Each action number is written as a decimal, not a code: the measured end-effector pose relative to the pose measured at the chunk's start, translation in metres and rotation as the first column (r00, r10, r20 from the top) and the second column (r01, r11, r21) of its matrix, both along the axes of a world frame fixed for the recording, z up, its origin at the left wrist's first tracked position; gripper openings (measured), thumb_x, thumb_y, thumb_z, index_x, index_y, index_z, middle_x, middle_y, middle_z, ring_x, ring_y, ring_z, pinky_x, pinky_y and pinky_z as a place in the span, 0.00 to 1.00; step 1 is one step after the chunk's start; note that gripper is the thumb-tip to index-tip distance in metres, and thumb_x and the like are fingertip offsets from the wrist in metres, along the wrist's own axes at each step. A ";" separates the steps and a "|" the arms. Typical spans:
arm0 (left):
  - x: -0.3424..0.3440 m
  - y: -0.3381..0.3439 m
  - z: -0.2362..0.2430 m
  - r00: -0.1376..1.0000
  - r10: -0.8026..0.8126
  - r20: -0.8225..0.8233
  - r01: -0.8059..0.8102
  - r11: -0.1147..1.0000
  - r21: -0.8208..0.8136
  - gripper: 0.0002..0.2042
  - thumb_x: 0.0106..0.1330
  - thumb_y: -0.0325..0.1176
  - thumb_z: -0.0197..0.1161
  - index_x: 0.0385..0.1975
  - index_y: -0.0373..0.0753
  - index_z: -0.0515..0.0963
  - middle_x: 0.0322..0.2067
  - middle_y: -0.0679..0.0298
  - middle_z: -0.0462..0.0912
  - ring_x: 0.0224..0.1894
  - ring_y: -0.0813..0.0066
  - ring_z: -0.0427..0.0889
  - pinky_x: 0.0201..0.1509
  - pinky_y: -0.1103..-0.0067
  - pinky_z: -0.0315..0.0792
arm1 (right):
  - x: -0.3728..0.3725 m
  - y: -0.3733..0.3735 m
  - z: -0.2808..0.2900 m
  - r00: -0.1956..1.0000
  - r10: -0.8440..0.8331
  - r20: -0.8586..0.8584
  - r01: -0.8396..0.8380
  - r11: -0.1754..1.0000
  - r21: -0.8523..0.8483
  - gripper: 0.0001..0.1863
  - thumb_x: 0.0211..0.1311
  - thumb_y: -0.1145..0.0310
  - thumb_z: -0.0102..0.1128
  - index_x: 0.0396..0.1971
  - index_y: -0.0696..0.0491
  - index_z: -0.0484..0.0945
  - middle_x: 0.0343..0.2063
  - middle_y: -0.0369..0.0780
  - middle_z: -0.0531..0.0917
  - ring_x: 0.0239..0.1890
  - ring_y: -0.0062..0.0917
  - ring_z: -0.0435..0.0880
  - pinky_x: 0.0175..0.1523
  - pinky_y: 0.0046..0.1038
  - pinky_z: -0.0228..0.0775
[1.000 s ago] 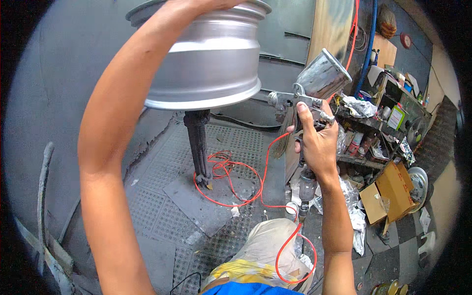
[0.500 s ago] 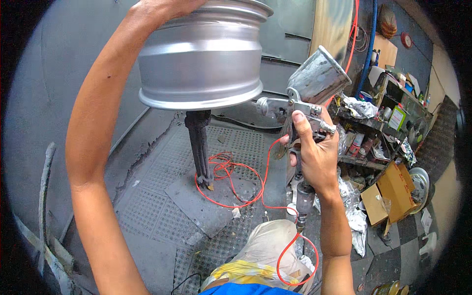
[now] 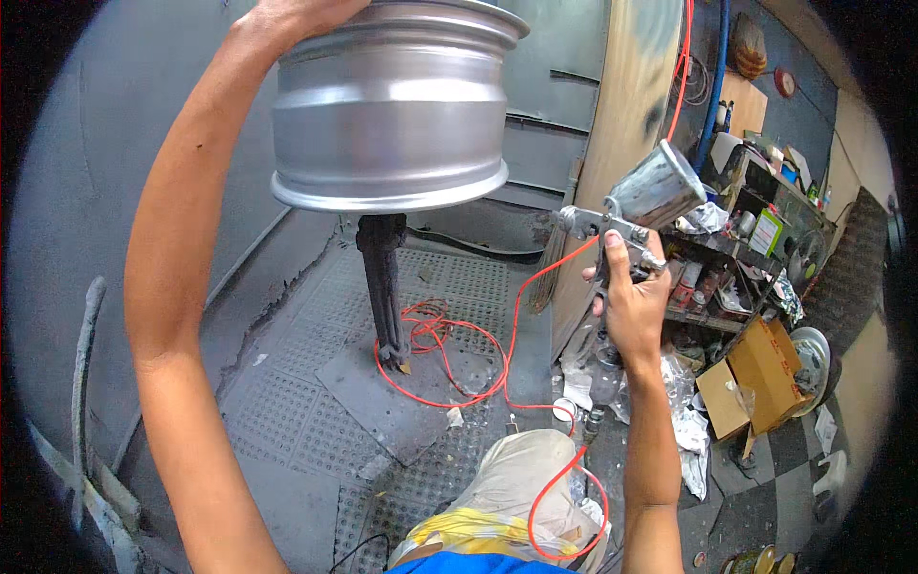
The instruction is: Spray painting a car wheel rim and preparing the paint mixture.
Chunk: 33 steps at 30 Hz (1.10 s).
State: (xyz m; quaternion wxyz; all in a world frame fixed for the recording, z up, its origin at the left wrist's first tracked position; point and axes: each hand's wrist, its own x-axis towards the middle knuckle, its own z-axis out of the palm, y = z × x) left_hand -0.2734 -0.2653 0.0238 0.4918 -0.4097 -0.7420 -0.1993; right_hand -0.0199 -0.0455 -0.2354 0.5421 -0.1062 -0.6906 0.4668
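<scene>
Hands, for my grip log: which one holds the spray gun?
The right hand, wrapped around the spray gun; the left hand is up at the top of the silver wheel rim.

Left arm [image 3: 172, 268] bent, raised high; hands [image 3: 634, 304] apart, right curled.

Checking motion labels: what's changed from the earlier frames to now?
The right hand has moved the spray gun right and down in the view, farther from the silver wheel rim. The left hand, partly out of frame, has shifted left at the rim's top. The right hand's grip is unchanged. The rim stays on its dark stand; the red hose stays coiled on the floor.
</scene>
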 end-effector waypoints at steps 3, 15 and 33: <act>-0.004 0.005 0.001 1.000 -0.005 -0.010 0.005 1.000 -0.013 0.25 0.79 0.43 0.53 0.25 0.26 0.82 0.29 0.40 0.85 0.32 0.48 0.85 0.46 0.57 0.76 | -0.005 -0.003 -0.007 1.000 -0.012 -0.008 0.012 0.999 -0.041 0.12 0.76 0.61 0.61 0.44 0.54 0.76 0.28 0.34 0.82 0.24 0.14 0.82 0.17 0.17 0.70; -0.003 0.012 0.005 0.999 -0.002 0.045 0.003 1.000 -0.026 0.25 0.78 0.41 0.54 0.21 0.27 0.80 0.23 0.42 0.83 0.24 0.51 0.80 0.39 0.57 0.74 | 0.011 -0.055 0.009 0.950 0.312 0.009 -0.304 0.932 -0.195 0.15 0.75 0.59 0.63 0.50 0.55 0.76 0.33 0.35 0.83 0.30 0.19 0.87 0.18 0.18 0.70; 0.000 -0.002 -0.012 0.994 -0.017 -0.107 0.019 1.000 0.016 0.24 0.78 0.41 0.54 0.24 0.26 0.81 0.26 0.41 0.83 0.29 0.50 0.83 0.43 0.57 0.75 | -0.016 0.014 0.011 0.997 -0.010 -0.080 0.011 1.000 0.006 0.12 0.77 0.60 0.60 0.44 0.54 0.76 0.28 0.34 0.81 0.25 0.15 0.84 0.17 0.18 0.70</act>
